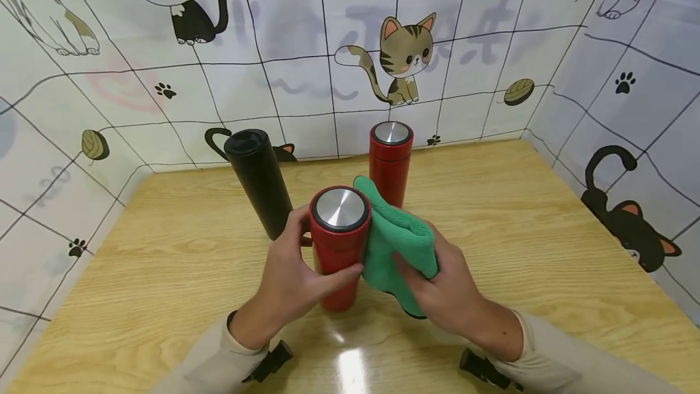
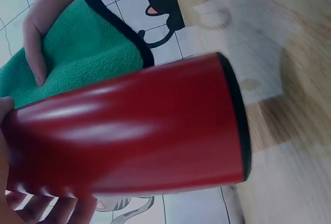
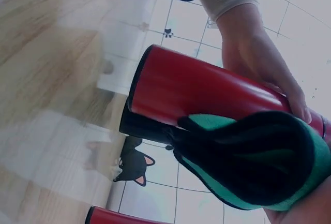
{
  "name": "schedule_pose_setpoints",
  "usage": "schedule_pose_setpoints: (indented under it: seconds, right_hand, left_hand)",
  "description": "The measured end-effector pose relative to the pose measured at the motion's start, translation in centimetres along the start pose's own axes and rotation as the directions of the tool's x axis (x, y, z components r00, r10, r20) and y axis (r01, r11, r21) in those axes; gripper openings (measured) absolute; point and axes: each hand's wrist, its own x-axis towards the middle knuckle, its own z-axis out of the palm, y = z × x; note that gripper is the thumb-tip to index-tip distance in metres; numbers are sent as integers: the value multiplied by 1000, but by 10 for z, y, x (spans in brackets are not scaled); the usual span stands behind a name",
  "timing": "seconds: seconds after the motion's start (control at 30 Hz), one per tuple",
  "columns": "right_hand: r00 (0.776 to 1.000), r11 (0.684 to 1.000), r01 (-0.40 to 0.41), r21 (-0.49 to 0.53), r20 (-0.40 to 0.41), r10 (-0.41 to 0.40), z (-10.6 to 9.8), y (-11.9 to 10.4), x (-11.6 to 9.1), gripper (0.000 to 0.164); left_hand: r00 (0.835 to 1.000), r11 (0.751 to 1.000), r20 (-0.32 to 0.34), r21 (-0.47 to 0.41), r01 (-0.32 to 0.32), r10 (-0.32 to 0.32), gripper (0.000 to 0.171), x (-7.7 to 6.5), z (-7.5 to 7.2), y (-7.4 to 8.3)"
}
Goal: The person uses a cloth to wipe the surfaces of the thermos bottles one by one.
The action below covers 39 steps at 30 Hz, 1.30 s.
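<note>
My left hand (image 1: pixel 292 278) grips a red thermos flask (image 1: pixel 340 260) with a silver-topped lid, thumb across its front and fingers round the far side. In the left wrist view the flask's black-rimmed base (image 2: pixel 238 120) shows above the wooden surface, apart from it. My right hand (image 1: pixel 451 287) holds a folded green cloth (image 1: pixel 401 236), its thumb on the near face, against the flask's right side. The right wrist view shows the dark inner folds of the cloth (image 3: pixel 248 162) beside the red flask (image 3: pixel 201 87). Part of the right hand's fingers is hidden behind the cloth.
A second red flask (image 1: pixel 391 160) stands behind the cloth, and a black flask (image 1: pixel 259 181) stands at the back left. All are over a wooden table (image 1: pixel 180 278). A white cat-patterned sheet (image 1: pixel 295 90) walls the back and sides.
</note>
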Motion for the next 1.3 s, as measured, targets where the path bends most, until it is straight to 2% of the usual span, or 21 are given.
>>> schedule_pose_setpoints:
  seconds: [0.13, 0.23, 0.33, 0.43, 0.63, 0.73, 0.87, 0.93, 1.0, 1.1, 1.2, 1.3]
  right_hand:
    - [995, 999, -48, 1, 87, 48, 1, 1, -1, 52]
    - [996, 1000, -6, 4, 93, 5, 2, 3, -1, 50]
    - [993, 994, 107, 2, 45, -107, 2, 6, -1, 50]
    - [984, 985, 172, 10, 37, -173, 1, 7, 0, 50]
    - [983, 988, 148, 38, 108, -151, 1, 7, 0, 53]
    - [983, 986, 159, 45, 90, -162, 2, 6, 0, 54]
    - [973, 973, 227, 28, 20, -228, 2, 4, 0, 54]
    - [972, 972, 235, 27, 15, -236, 3, 3, 0, 54]
    - [979, 980, 195, 48, 49, -197, 4, 3, 0, 55]
    - [990, 999, 45, 31, 130, -49, 4, 3, 0, 58]
    - [978, 995, -100, -20, 183, 102, 4, 4, -2, 58]
    - [972, 987, -158, -28, 174, 160, 3, 5, -4, 53]
  left_hand:
    - [999, 998, 6, 43, 37, -38, 83, 1, 0, -4]
    - [998, 998, 25, 40, 54, -55, 78, 2, 0, -6]
    - [998, 998, 37, 28, 59, -60, 76, 3, 1, -6]
    - [998, 998, 36, 36, 59, -60, 80, 3, 2, -7]
    - [998, 997, 35, 60, 56, -58, 86, 3, 6, -9]
    - [996, 995, 34, 61, 78, -81, 88, 3, 7, -10]
    - [993, 993, 42, 52, 108, -110, 90, 2, 8, -9]
    - [993, 993, 42, 50, 109, -112, 91, 1, 9, -9]
    - [993, 993, 43, 50, 108, -110, 93, 2, 9, -10]
    - [993, 993, 52, 52, 104, -106, 97, 2, 9, -10]
    - [994, 993, 68, 82, 85, -90, 93, 1, 8, -10]
    - [995, 990, 86, 132, 40, -51, 82, -2, 7, -8]
